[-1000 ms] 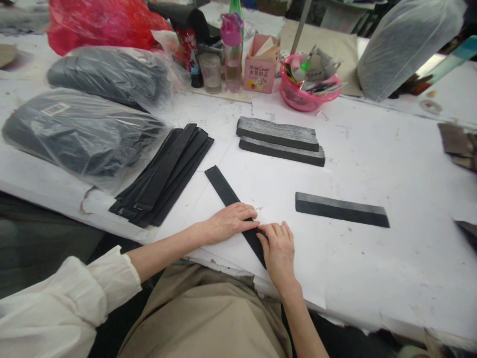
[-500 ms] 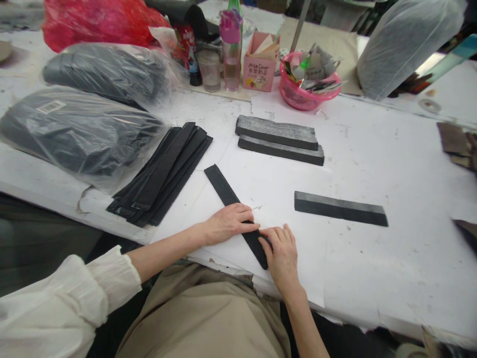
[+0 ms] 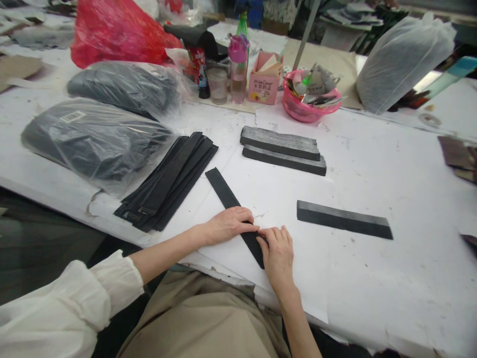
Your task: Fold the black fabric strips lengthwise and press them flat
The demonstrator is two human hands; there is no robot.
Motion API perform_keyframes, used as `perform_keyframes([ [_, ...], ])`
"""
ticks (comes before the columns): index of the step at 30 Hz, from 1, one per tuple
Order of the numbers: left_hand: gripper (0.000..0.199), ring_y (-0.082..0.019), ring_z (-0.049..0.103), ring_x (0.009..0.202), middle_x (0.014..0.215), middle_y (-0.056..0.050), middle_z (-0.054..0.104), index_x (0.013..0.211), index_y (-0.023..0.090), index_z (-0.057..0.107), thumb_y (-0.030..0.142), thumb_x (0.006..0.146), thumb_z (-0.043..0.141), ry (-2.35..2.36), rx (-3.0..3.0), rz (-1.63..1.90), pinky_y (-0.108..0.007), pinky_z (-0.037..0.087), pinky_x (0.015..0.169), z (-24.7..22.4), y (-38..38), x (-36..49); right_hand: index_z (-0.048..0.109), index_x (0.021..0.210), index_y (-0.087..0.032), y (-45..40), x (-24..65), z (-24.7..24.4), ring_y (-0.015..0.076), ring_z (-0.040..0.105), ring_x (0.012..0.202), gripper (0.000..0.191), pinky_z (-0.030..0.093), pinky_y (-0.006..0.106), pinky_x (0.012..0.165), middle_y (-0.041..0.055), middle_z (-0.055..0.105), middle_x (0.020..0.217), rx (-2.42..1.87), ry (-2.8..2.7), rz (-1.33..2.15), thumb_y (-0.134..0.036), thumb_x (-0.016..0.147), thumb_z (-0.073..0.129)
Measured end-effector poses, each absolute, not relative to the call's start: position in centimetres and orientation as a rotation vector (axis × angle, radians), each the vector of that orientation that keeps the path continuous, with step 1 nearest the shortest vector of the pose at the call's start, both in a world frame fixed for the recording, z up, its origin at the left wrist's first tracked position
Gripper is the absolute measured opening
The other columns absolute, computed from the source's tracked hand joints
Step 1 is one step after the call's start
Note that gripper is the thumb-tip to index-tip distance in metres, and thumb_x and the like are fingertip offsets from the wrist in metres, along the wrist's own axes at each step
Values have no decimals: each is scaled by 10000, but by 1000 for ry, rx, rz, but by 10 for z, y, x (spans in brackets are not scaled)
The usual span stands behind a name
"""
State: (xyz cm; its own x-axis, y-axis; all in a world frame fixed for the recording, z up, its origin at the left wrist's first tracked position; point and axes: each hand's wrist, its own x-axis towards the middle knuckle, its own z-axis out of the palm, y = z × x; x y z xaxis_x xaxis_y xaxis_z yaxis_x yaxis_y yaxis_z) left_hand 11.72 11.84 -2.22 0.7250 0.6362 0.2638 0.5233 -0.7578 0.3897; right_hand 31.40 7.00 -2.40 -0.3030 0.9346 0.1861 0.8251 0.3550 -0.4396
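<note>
A flat black strip (image 3: 224,190) lies slantwise on the white-covered table in front of me. My left hand (image 3: 230,224) rests across its middle, fingers together and pressing on it. On the strip's right edge my right hand (image 3: 278,253) pinches with thumb and fingers; the edge appears slightly lifted there, partly hidden by the fingers. The fingertips of both hands almost meet. To the left is a fanned pile of black strips (image 3: 169,184). Farther back lie two stacks of strips (image 3: 281,144) with greyish edges, and a single black strip (image 3: 343,220) lies to the right.
Plastic-wrapped black bundles (image 3: 97,141) lie at the left beside a red plastic bag (image 3: 119,35). Along the back stand a pink-lidded bottle (image 3: 238,69), a pink box (image 3: 264,82) and a pink basket (image 3: 311,102) with scraps. A whitish bag (image 3: 404,62) stands at back right.
The camera view has tilted up slightly, so things sit lower in the picture. My right hand has moved a little closer to my left along the strip's edge.
</note>
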Motion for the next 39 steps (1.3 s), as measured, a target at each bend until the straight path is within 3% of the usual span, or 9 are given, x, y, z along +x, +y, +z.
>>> perform_keyframes([
  [4,192,-165,542,967,952,-39,610,1000,207,658,283,930,497,934,2569,610,-297,418,878,-27,118,118,581,907,-222,66,317,-23,200,537,880,103,302,475,1054,25,588,852,-1532,-2210,374,-226,918,479],
  [13,234,-194,514,1047,1018,-53,587,1119,241,611,229,942,459,855,2731,515,-333,409,927,-25,116,115,570,926,-223,59,321,-24,201,533,881,98,284,483,1068,22,587,865,-1532,-2203,392,-206,919,474],
  [19,203,-180,517,1058,1022,-58,599,1057,179,609,192,947,439,790,2670,517,-314,406,949,-22,112,123,570,922,-217,60,320,-24,205,527,882,100,295,480,1057,26,578,849,-1552,-2224,358,-214,923,470],
  [39,215,-196,500,1104,1038,-83,596,1094,155,597,173,935,454,787,2793,538,-330,415,975,-22,121,116,584,907,-208,73,311,-23,206,518,888,61,287,457,1065,27,587,857,-1577,-2220,358,-195,899,525],
])
